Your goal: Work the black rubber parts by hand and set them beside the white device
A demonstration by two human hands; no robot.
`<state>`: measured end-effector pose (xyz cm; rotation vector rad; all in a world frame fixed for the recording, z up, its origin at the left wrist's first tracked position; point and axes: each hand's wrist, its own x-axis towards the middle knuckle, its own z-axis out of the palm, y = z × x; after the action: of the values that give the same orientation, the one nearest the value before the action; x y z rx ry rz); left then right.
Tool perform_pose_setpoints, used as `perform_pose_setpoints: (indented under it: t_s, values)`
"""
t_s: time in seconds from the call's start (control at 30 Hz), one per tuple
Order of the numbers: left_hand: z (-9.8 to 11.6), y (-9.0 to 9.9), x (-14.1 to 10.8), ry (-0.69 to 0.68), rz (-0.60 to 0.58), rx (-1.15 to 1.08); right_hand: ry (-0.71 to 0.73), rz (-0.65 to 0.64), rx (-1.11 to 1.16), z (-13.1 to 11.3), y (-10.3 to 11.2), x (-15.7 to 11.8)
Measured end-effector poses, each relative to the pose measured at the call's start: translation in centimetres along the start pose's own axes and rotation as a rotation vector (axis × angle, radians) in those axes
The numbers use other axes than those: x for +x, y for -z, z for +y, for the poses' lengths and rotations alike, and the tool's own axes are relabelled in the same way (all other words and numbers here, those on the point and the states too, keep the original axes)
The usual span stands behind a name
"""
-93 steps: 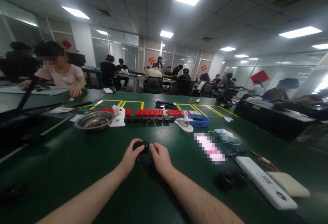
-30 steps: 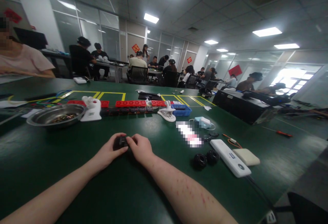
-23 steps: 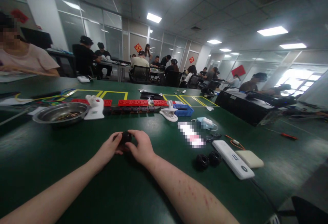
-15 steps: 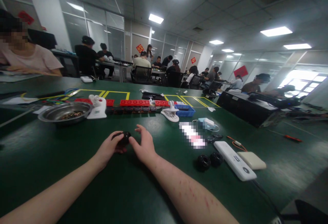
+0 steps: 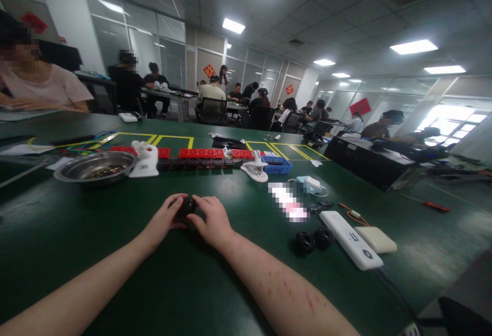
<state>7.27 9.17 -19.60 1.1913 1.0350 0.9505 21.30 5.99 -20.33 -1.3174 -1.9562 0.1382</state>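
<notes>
Above the green table, a round black part [image 5: 187,206] sits between my two hands. My left hand [image 5: 172,213] is closed around its left side, thumb on top. From the right, the fingers and thumb of my right hand [image 5: 209,218] are closed against it too. What exactly the part is cannot be made out, since my fingers cover much of it. To the right lie two black ring-like parts with a hole in the middle, one black ring [image 5: 305,242] beside another black ring [image 5: 324,237].
A metal bowl [image 5: 69,171] with small brassy pieces stands at left. Ahead are red blocks [image 5: 207,154], white clip stands [image 5: 255,168] and a blue tray [image 5: 277,165]. At right lie a white power strip [image 5: 350,240], a cream box [image 5: 376,239] and a black case [image 5: 369,164].
My right hand has closed in from the right onto the black part, its raised fingers now curled against it. My left hand has kept its hold.
</notes>
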Motion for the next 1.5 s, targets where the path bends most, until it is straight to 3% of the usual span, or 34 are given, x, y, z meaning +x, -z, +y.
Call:
perform_pose_setpoints:
  t_s: [0.17, 0.3, 0.43, 0.6, 0.8, 0.93, 1.03, 1.2, 1.37, 1.5]
  values:
    - [-0.3, -0.1, 0.3, -0.015, 0.035, 0.055, 0.075, 0.009, 0.005, -0.6, 0.2, -0.3]
    - [-0.5, 0.0, 0.1, -0.072, 0.041, 0.009, -0.126, 0.102, 0.031, -0.4, -0.2, -0.3]
    - [-0.6, 0.0, -0.2, -0.124, -0.026, 0.057, -0.281, 0.004, -0.044, 0.5, -0.7, 0.0]
    - [-0.6, 0.0, -0.4, -0.155, -0.084, 0.078, -0.209, -0.052, -0.050, 0.5, -0.8, 0.1]
    - [0.0, -0.3, 0.0, -0.038, 0.026, 0.101, -0.024, -0.044, -0.031, -0.4, 0.2, -0.1]
    - [-0.1, 0.0, 0.6, 0.015, 0.026, 0.066, 0.080, -0.041, -0.033, -0.9, 0.4, -0.2]
    - [-0.3, 0.3, 0.5, -0.020, 0.031, -0.045, 0.021, 0.006, -0.026, -1.2, 0.3, -0.2]
    - [-0.3, 0.2, -0.1, -0.071, 0.022, -0.025, -0.262, 0.029, -0.041, -0.5, -0.2, 0.0]
    - [-0.4, 0.0, -0.2, -0.111, -0.029, 0.074, -0.232, -0.062, -0.046, 0.2, -0.7, 0.2]
    - [-0.2, -0.2, -0.3, -0.087, -0.003, 0.036, -0.169, -0.012, -0.023, 0.0, -0.5, 0.1]
